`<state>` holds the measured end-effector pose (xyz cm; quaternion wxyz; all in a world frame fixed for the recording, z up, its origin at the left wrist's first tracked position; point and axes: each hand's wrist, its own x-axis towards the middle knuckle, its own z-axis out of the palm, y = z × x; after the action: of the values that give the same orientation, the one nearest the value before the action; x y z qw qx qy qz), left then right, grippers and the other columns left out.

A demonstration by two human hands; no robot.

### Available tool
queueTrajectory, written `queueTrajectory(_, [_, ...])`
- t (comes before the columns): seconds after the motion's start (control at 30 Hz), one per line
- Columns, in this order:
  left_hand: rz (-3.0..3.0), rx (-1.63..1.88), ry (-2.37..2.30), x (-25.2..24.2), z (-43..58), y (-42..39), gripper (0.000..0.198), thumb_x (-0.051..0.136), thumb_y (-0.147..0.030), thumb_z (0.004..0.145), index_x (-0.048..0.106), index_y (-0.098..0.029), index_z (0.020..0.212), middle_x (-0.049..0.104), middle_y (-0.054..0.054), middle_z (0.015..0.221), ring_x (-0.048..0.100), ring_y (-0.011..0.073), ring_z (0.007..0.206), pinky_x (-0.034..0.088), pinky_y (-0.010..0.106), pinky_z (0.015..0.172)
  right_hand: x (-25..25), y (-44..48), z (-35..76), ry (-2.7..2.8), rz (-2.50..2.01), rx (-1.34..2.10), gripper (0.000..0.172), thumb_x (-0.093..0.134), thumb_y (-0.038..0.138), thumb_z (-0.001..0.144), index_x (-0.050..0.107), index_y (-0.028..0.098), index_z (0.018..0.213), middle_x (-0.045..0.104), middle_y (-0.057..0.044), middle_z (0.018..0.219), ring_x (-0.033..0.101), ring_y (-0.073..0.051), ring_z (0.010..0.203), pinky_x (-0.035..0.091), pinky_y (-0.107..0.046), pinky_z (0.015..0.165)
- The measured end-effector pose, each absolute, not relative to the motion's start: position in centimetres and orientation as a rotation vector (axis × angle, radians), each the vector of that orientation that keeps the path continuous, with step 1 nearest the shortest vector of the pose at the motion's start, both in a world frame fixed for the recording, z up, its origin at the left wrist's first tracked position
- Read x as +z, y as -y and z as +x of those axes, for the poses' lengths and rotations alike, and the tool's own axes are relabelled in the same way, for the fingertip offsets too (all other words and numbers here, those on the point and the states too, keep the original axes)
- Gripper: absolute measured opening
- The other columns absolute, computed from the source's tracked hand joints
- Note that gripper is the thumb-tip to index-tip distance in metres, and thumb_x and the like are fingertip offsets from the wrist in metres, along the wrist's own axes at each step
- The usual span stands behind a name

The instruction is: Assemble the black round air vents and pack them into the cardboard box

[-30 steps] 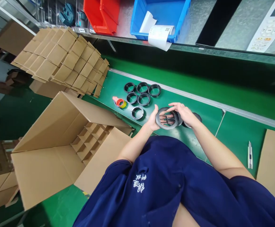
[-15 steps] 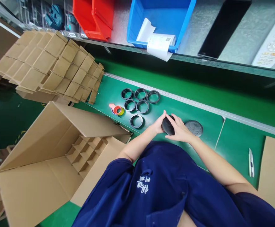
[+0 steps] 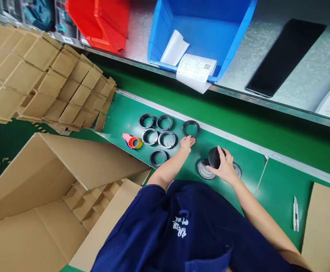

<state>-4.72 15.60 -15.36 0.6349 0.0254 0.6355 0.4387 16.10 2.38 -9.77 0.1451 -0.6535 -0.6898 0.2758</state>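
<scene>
My right hand (image 3: 223,165) holds a round black disc (image 3: 215,158), tilted up on edge between thumb and fingers. Beneath it on the bench lie two more discs: one grey-black disc (image 3: 204,170) to the left, and another disc (image 3: 237,170) partly hidden behind the hand. My left hand (image 3: 187,143) has its fingers at the near edge of a black ring (image 3: 184,129), gripping its rim; the fingertips are partly covered. Several similar black rings (image 3: 167,139) lie in a group left of that hand. Beside them is a red and yellow tape roll (image 3: 134,142).
An open cardboard box (image 3: 96,241) with dividers inside stands at the left, below stacked cardboard partitions (image 3: 51,79). The overhead shelf bears a red bin (image 3: 110,30), a blue bin (image 3: 204,34) and a black phone-like slab (image 3: 286,56). A utility knife (image 3: 295,214) lies right, near a cardboard sheet (image 3: 326,226).
My hands have parted. The left went to a ring, which now sits farther right of its group. The right still holds a disc, and one more disc now shows on the bench.
</scene>
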Motion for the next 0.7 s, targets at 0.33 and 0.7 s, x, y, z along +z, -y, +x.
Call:
queueTrajectory(0.33, [0.348, 0.627, -1.271, -16.3, -3.4, -7.4, 0.032, 0.087, -0.030, 0.074, 0.059, -0.016, 0.067, 0.069, 0.003, 0.076, 0.069, 0.0168, 0.086, 0.051, 0.040, 0.103, -13.6, -10.1, 14.0, 2.214, -1.832, 0.632, 0.117, 0.074, 0.068, 0.073, 0.022, 0.021, 0.166, 0.019, -0.023, 0.163, 0.031, -0.050, 0.141, 0.028, -0.068, 0.114])
queueTrajectory(0.7, [0.593, 0.647, -1.649, -15.2, -9.5, -7.7, 0.021, 0.075, -0.036, 0.081, 0.068, -0.016, 0.085, 0.072, 0.009, 0.092, 0.069, 0.0203, 0.089, 0.054, 0.040, 0.094, -11.6, -12.9, 9.6, 2.352, -1.616, 0.534, 0.089, 0.053, 0.060, 0.096, 0.023, 0.015, 0.167, 0.008, -0.019, 0.173, 0.005, -0.040, 0.159, -0.001, -0.065, 0.126])
